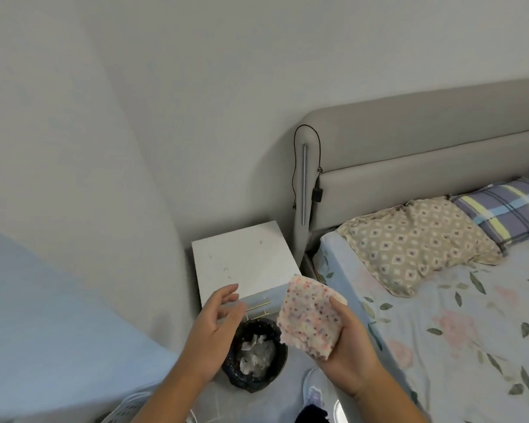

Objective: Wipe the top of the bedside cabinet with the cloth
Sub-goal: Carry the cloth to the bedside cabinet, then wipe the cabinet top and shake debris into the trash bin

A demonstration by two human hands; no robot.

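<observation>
The white bedside cabinet (245,257) stands in the corner between the wall and the bed, its top bare apart from a few small dark specks. My right hand (348,346) grips a folded pale cloth (309,315) with coloured dots, held upright in front of the cabinet's right front corner. My left hand (214,325) hovers open, fingers spread, just left of the cloth and in front of the cabinet's front edge, holding nothing.
A dark waste bin (257,361) with crumpled paper sits on the floor below my hands. The bed (440,331) with floral sheet and two pillows lies to the right, its padded headboard (409,154) against the wall. A black cord (297,166) hangs on the headboard's side.
</observation>
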